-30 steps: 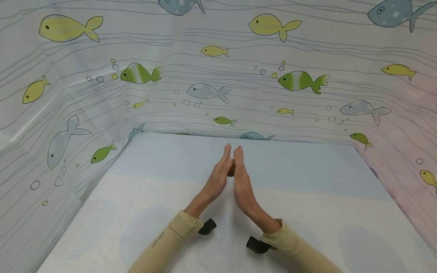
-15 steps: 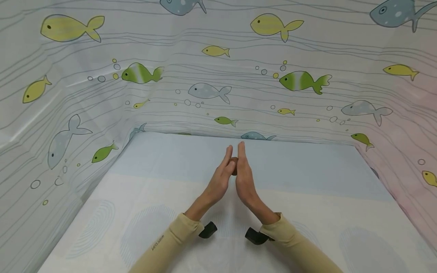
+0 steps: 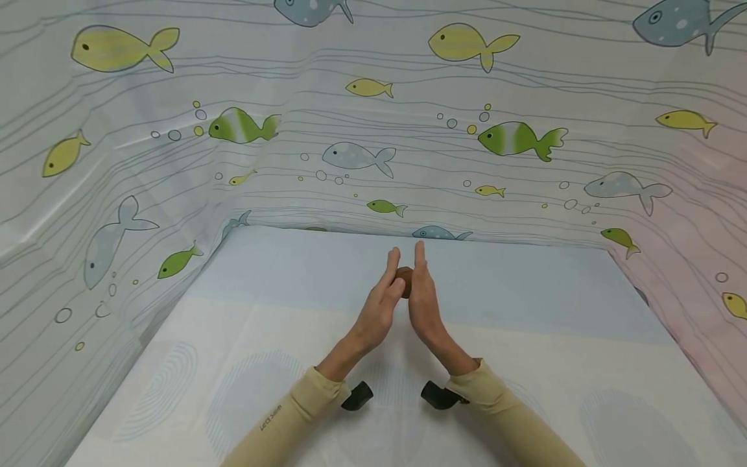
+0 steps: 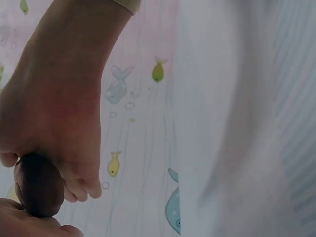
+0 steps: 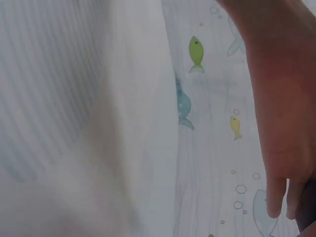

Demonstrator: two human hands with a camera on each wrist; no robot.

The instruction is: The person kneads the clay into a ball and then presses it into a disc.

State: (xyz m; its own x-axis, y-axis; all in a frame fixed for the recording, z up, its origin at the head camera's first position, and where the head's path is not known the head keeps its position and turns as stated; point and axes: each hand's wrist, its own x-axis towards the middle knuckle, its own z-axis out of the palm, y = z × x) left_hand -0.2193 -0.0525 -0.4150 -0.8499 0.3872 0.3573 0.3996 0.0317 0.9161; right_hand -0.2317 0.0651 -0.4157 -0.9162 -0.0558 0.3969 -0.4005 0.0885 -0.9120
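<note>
A rounded dark brown lump (image 3: 404,283) is held between two facing palms, above the far half of the table in the head view. My left hand (image 3: 373,316) is on its left, fingers straight and pointing away from me. On the other side my right hand (image 3: 425,307) lies flat against it, fingers also straight. In the left wrist view the lump (image 4: 40,186) looks smooth and egg-shaped, pressed between the right hand (image 4: 59,118) and the fingers at the lower corner. Only a dark sliver of the lump (image 5: 309,205) shows in the right wrist view, beside the left hand (image 5: 286,108).
The table (image 3: 280,272) is covered by a pale blue and white cloth with circle prints. A curtain (image 3: 408,136) printed with fish encloses its back and sides. Black wrist devices (image 3: 357,395) protrude from under both beige sleeves (image 3: 513,415).
Both hands have shifted slightly right with the lump. The right hand has slid forward along the left one, and the palms are a little farther apart, with more of the lump showing.
</note>
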